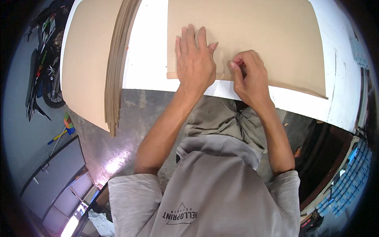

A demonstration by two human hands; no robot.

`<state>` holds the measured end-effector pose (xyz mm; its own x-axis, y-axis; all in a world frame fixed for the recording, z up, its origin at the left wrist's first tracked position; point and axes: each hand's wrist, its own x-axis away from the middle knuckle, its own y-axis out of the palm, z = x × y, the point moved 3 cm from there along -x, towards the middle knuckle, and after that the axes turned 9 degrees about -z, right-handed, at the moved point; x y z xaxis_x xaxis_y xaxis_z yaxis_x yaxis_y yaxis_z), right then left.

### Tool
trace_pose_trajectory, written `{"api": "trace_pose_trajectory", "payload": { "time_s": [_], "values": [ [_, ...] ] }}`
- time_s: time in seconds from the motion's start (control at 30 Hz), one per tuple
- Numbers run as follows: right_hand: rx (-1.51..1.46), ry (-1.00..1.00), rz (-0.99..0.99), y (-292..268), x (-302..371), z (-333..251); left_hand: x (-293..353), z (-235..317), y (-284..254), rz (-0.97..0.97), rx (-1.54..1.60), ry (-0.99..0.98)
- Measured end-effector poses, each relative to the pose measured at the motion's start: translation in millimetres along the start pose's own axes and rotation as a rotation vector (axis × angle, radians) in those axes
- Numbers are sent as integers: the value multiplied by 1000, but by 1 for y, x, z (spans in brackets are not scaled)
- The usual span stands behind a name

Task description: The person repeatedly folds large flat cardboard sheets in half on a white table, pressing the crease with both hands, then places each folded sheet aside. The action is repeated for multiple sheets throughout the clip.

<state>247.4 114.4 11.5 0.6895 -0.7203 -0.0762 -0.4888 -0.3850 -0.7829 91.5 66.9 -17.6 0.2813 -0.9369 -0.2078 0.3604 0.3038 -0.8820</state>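
Observation:
A large sheet of brown cardboard (272,35) lies on the white table, with a narrow strip along its near edge. My left hand (195,59) rests flat on its near left part, fingers spread and pointing away from me. To the right of it, my right hand (250,75) is closed above the near edge, thumb and index finger drawn together. Whether anything is between those fingertips is hidden. A faint raised piece, too blurred to name, shows between the two hands.
Left of the sheet, a thick stack of brown cardboard (85,59) overhangs the near edge of the white table (148,43). A motorbike (49,75) stands beyond it. Blue patterned material (345,189) is at the right. Concrete floor (98,114) shows below.

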Motion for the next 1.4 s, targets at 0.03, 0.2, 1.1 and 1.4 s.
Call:
{"api": "trace_pose_trajectory", "payload": {
  "time_s": [0.03,0.2,1.1,1.4],
  "values": [
    [-75,62,65,-2,1,7,1,1,0,10,-63,14],
    [560,94,153,6,-8,19,-2,2,-4,-78,-154,-16],
    [615,252,191,-39,11,92,-11,45,22,-85,-172,5],
    [419,138,260,-43,14,100,-12,2,-15,-99,-331,26]
  ]
}}
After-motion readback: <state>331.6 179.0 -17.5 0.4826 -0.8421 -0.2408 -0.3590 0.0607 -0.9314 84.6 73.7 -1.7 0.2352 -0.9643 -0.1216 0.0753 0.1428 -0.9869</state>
